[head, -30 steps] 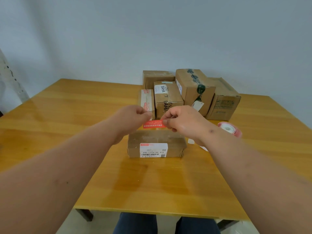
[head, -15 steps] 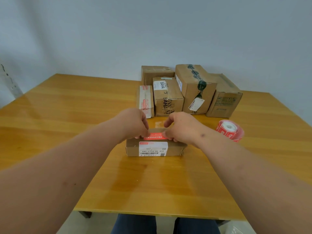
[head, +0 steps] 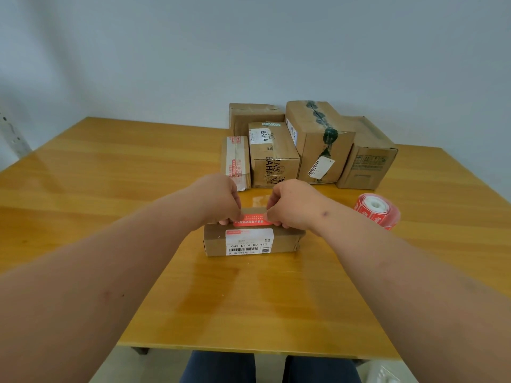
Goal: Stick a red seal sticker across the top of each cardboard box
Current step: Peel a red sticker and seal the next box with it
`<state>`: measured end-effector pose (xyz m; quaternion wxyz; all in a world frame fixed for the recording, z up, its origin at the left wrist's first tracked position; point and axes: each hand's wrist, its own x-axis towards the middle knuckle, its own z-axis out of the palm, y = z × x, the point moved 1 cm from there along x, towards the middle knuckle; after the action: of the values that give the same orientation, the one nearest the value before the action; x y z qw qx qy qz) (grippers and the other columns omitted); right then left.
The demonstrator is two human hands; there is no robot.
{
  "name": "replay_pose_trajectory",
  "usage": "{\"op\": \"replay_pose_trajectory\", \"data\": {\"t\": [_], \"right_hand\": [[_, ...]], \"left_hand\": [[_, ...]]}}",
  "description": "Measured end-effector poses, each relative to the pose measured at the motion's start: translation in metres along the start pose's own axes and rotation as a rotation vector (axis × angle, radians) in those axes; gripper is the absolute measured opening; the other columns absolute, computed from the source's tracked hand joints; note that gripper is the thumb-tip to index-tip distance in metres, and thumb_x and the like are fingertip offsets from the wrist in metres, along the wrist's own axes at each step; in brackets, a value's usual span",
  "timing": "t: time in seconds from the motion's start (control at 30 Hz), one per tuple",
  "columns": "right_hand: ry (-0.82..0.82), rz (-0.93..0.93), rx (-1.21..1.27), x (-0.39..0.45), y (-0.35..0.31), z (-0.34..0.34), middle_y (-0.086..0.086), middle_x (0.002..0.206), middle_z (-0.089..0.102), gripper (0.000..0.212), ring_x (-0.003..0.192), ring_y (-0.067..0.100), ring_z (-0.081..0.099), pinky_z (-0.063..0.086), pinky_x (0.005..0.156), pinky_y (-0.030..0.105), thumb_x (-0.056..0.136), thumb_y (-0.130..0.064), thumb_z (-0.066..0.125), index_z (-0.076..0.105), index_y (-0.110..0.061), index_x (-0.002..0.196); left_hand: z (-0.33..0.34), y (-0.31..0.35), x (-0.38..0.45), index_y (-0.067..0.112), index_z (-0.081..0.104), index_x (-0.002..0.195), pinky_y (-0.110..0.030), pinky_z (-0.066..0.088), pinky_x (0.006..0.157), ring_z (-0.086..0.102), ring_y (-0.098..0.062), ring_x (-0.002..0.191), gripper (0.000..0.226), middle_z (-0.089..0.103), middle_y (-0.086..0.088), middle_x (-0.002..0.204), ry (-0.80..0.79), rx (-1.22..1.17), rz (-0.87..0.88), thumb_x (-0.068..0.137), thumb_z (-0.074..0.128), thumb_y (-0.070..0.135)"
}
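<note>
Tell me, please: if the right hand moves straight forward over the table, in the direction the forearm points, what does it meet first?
Probably the box printed BAHA, just beyond the right hand, though depth is unclear. That hand now holds the red sticker on the near box.

A red seal sticker with pale print is laid flat across the top of a low brown cardboard box at frame centre; a white barcode label is seen on its near face.
</note>
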<state>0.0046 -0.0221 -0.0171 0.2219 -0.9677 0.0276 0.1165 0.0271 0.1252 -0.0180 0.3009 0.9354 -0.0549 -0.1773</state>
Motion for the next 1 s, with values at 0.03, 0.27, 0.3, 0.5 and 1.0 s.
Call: {"op": "replay_pose_trajectory", "data": {"t": [0.03,0.27,0.3,0.5,1.0], "right_hand": [[0.002,0.000,-0.016,0.002,0.000,0.001,0.005,0.094,0.070,0.013,0.092,0.023,0.067,0.058,0.081,0.038,0.084,-0.018,0.065,0.066,-0.014,0.097],[0.043,-0.020,-0.185,0.011,0.000,0.006,0.001,0.097,0.064,0.015,0.091,0.019,0.062,0.056,0.077,0.031,0.087,-0.024,0.061,0.065,-0.018,0.101],[0.049,-0.025,-0.201,0.012,0.000,0.006,0.001,0.098,0.064,0.015,0.091,0.018,0.061,0.055,0.076,0.030,0.087,-0.024,0.061,0.064,-0.018,0.101],[0.058,-0.043,-0.276,0.013,-0.002,0.007,0.000,0.095,0.063,0.014,0.087,0.018,0.059,0.048,0.067,0.028,0.086,-0.024,0.060,0.063,-0.018,0.099],[0.093,-0.020,-0.211,0.009,0.025,-0.002,0.000,0.105,0.058,0.014,0.092,0.019,0.054,0.049,0.073,0.031,0.085,-0.024,0.056,0.058,-0.022,0.098]], "left_hand": [[0.000,0.000,0.000,0.012,0.065,0.082,-0.029,0.052,0.063,0.060,-0.016,0.064,0.007,0.070,-0.010,0.077,-0.001,0.002,-0.002,0.083,0.070,0.008],[0.003,0.002,0.002,0.009,0.067,0.088,-0.030,0.053,0.069,0.062,-0.018,0.066,0.007,0.072,-0.010,0.079,0.016,0.094,0.013,0.083,0.071,0.010],[0.003,0.002,0.002,0.009,0.068,0.090,-0.031,0.055,0.072,0.064,-0.018,0.069,0.008,0.073,-0.009,0.081,0.023,0.115,0.017,0.083,0.071,0.011],[0.005,0.006,0.002,0.011,0.069,0.095,-0.031,0.055,0.076,0.068,-0.020,0.089,0.014,0.072,-0.005,0.088,0.043,0.252,0.023,0.082,0.072,0.016],[-0.003,-0.003,-0.002,0.017,0.061,0.100,-0.030,0.048,0.071,0.057,-0.019,0.088,0.016,0.058,-0.001,0.093,0.057,0.178,0.014,0.085,0.066,0.012]]}}
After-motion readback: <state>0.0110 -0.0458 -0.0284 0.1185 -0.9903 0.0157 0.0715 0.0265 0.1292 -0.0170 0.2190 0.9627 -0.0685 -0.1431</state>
